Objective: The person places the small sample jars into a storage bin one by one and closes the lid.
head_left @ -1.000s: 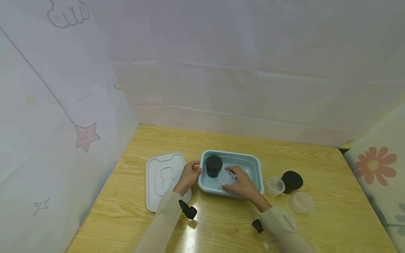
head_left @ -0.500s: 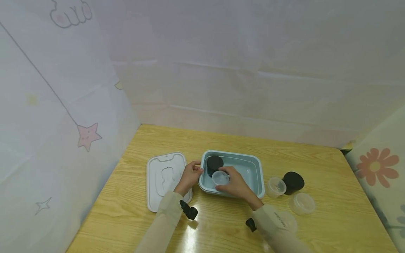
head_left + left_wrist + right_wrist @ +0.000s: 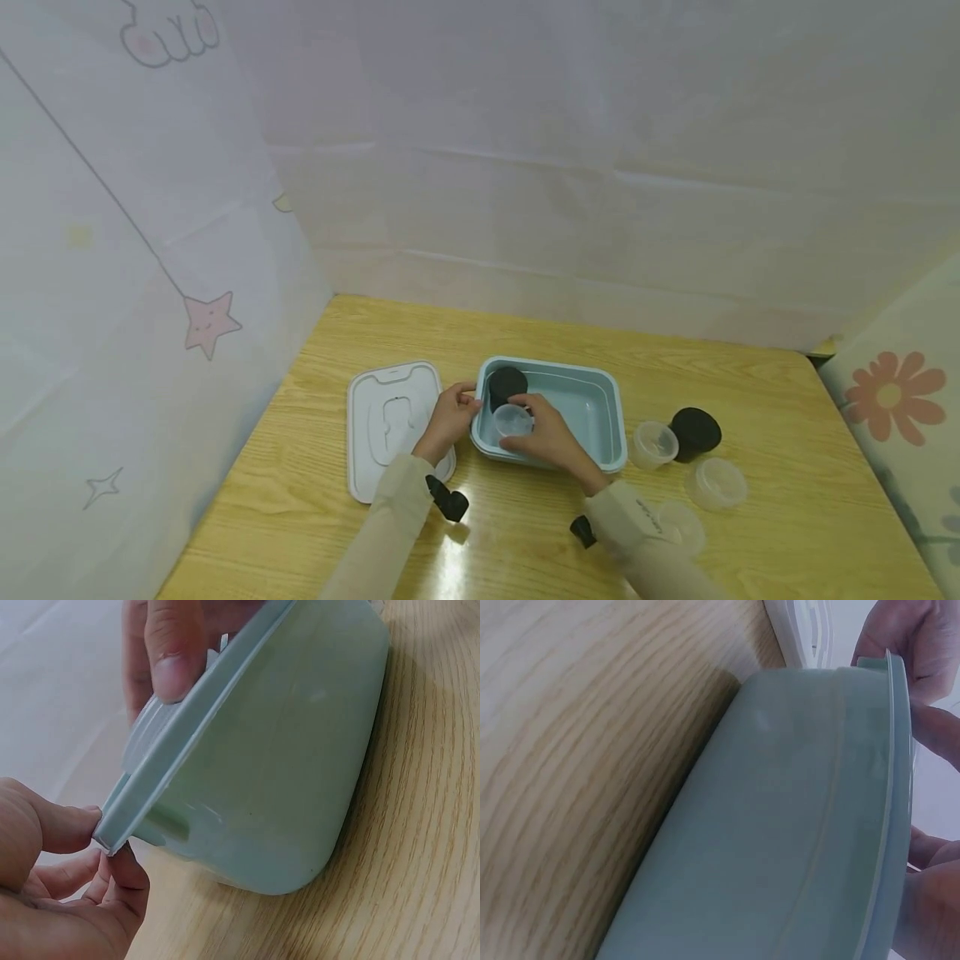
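A pale blue plastic box (image 3: pixel 588 408) stands uncovered on the wooden table. My left hand (image 3: pixel 448 419) pinches its left end by the rim, thumb and fingertips meeting at the edge in the left wrist view. Inside, at the left end, is a black round jar (image 3: pixel 507 383). My right hand (image 3: pixel 551 435) holds a small clear plastic tub (image 3: pixel 512 422) between thumb and fingers, low in the front left corner, right by the jar. In the left wrist view the right thumb (image 3: pixel 174 671) reaches over the rim; the tub's lower part is hidden behind the box wall.
Left of the box lies a white lid (image 3: pixel 371 437), partly under the left forearm. To the right are a clear tub (image 3: pixel 655 443), a black container (image 3: pixel 695 432) and another clear tub (image 3: pixel 717 483). A clear round piece (image 3: pixel 682 527) lies beside the right sleeve.
My right hand has moved left with the clear tub, from the box's middle toward its front left corner. The left hand has stayed on the rim.
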Demonstrator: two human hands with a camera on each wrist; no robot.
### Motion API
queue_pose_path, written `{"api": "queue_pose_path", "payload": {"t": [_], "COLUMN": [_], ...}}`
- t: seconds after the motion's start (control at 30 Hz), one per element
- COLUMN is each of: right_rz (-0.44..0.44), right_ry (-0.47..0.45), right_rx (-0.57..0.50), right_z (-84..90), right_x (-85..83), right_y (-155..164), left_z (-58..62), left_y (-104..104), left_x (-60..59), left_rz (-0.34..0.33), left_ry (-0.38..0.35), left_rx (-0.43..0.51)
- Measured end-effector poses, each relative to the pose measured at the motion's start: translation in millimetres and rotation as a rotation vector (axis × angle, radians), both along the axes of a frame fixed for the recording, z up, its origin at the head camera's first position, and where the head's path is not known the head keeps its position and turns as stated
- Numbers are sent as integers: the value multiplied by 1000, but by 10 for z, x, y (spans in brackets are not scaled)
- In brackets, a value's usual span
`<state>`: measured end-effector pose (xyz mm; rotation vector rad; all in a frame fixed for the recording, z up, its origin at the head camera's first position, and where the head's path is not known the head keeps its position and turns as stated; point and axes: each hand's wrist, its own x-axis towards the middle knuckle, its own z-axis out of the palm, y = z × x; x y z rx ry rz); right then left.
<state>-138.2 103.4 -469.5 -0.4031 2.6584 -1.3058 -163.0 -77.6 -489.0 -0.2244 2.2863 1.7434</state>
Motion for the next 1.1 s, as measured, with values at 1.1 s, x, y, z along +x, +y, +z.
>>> {"api": "queue_pose_path", "payload": {"t": [1.1], "right_rz": [-35], "right_ry": [41], "right_rx": [-97], "right_z": [-85], "right_x": [-13], "right_y": [95], "left_z": [-17], "left_y": [3], "left_x": [19], "left_rz": [4], "left_ry": [18], "left_rx": [-3]}}
